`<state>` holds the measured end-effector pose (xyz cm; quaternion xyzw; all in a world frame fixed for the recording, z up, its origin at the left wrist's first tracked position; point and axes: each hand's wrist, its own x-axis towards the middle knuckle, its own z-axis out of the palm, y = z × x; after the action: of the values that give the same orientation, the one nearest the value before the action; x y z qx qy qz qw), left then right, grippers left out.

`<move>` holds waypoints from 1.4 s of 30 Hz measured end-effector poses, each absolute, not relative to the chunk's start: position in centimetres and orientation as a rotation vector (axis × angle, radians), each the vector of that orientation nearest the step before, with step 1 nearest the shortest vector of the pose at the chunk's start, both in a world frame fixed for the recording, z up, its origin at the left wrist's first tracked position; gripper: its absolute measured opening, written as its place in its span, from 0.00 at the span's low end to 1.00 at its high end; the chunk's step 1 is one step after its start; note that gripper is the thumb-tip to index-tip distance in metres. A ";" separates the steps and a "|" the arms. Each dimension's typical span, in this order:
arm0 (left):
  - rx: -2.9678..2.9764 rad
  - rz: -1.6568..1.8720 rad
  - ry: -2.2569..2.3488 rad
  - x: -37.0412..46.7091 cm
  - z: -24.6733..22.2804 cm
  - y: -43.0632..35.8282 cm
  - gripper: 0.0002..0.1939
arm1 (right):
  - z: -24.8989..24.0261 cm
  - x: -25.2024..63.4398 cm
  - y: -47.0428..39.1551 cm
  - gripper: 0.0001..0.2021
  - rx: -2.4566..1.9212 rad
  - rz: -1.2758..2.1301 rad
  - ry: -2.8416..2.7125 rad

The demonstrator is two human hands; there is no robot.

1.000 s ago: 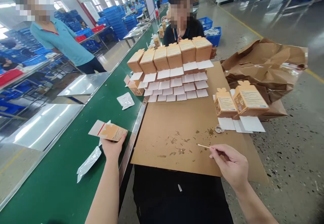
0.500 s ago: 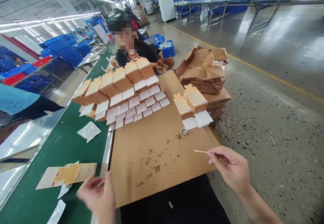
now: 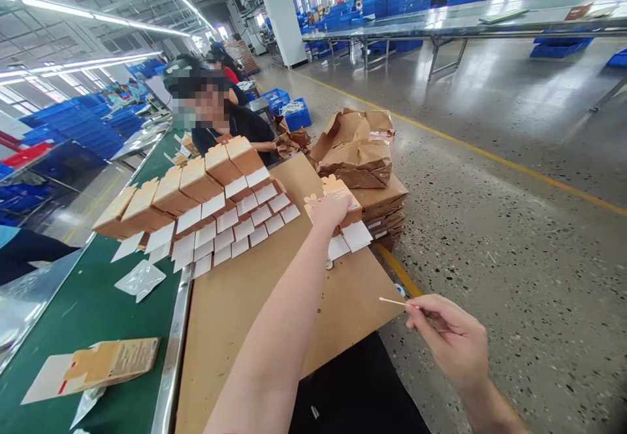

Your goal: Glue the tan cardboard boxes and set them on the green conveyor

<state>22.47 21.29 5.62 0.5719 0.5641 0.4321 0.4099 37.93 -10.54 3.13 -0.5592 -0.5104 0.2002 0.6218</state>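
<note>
Green tabletop (image 3: 93, 316) bears a carton (image 3: 120, 361) and plastic packet (image 3: 140, 280); brown board (image 3: 360, 297) bears stacked cartons (image 3: 198, 182), separate cartons (image 3: 336, 187), small round container (image 3: 329, 264).

The cartons (image 3: 198, 180) look like matt cardboard, the pouch (image 3: 141, 280) glossy plastic.

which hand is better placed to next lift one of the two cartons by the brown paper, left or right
Left, most likely: the left hand is at the two cartons, apparently touching one, while the right hand is farther off, pinching a cotton swab.
</note>
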 end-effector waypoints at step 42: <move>0.813 1.225 1.499 1.7 0.3 0.9 0.45 | -3.2 25.5 -0.4 0.14 -1.151 0.804 -1.775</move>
<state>1.66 0.93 0.26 0.3358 0.6193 0.5060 0.4976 25.52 -0.44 -3.19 -0.4601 -0.7099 0.3215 0.4254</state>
